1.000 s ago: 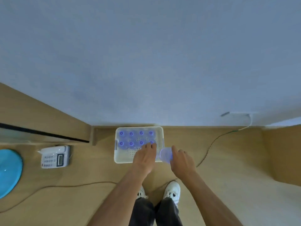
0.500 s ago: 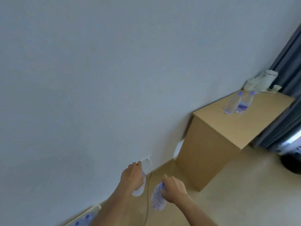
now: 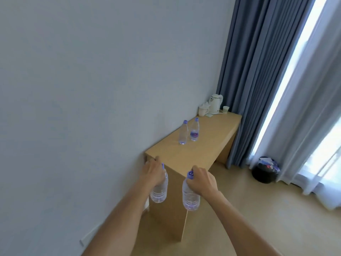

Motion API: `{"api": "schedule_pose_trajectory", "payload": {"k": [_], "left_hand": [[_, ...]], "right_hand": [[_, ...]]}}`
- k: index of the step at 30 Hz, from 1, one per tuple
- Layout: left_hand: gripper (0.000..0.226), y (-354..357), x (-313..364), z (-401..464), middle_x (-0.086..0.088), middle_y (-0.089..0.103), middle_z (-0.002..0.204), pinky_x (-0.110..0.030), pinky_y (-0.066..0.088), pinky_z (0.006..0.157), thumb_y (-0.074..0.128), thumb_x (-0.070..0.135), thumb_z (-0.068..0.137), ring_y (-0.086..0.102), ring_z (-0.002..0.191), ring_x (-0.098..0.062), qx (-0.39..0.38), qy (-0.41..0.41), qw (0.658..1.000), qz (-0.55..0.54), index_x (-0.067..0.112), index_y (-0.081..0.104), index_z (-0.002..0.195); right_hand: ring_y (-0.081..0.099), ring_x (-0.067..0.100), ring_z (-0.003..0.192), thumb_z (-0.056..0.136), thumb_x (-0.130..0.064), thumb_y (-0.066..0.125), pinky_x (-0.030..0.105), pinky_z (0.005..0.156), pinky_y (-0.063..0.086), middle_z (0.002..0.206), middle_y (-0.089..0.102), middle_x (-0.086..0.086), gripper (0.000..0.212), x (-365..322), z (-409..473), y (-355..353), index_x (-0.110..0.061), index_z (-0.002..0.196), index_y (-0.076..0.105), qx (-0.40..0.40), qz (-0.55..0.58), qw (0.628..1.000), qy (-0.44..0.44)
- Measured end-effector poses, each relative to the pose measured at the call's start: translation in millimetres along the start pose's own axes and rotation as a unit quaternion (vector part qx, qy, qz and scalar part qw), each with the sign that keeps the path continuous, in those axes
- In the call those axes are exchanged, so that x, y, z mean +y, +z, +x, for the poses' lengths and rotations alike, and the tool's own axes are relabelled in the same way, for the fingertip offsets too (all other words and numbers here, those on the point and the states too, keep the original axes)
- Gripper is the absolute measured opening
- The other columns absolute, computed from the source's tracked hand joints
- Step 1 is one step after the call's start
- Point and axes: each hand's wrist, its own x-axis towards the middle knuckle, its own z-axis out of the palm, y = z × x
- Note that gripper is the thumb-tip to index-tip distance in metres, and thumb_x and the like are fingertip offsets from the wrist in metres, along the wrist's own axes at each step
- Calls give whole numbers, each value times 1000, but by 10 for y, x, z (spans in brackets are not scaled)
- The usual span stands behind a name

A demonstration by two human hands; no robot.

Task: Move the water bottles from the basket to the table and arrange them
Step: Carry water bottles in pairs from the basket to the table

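the left hand [image 3: 153,172] curls its fingers around the neck and shoulder of a clear plastic water bottle with a purple cap [image 3: 159,189], so its grip is pinching that bottle near the top, and the bottle hangs upright below the hand. the right hand [image 3: 202,181] does the same with a second clear plastic water bottle [image 3: 190,195], its grip wrapped around the neck just under the purple cap. both carried bottles are held in the air in front of the near end panel of a light wooden table [image 3: 212,145] that stands against the pale wall, and neither touches the tabletop.

2 more clear water bottles with purple caps stand upright on the table, just beside each other in the middle of the top: the plain one [image 3: 183,133] on the left, the one with a purple label [image 3: 194,129] on the right.

at the far end of the table stand a white electric kettle [image 3: 215,104], a white lidded cup [image 3: 203,109] and a small pale cup [image 3: 225,109]. blue-grey curtains [image 3: 258,71] hang behind the table, and a black waste bin [image 3: 264,170] sits on the floor to the right.
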Motion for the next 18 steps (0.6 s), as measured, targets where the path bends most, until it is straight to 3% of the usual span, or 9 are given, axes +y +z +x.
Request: {"api": "schedule_pose_trajectory", "payload": {"k": [10,13,18], "left_hand": [[46,267,1135,1648,-13,44,135,-36,44,94,42,24,96,47,122,-29,-8,43,999,-4,6,34,138],[49,307,1266,1981,-13,45,136,-37,44,95,45,26,95,47,123,-29,-26,44,999,-3,7,33,138],[49,375,1617,2835,-13,45,135,-37,45,91,42,25,97,48,122,-29,-18,58,998,-22,8,30,140]], "right_hand": [[49,21,73,88,-24,49,28,63,37,84,53,0,13,1124,1443,-384,-13,84,42,17,-28,998,52],[48,20,77,90,-27,48,28,65,39,90,56,2,14,1276,1736,-463,-13,92,46,-2,-70,997,44],[47,19,79,90,-16,46,28,65,41,100,62,6,20,1593,2661,-641,-10,108,52,14,-87,995,43]]}}
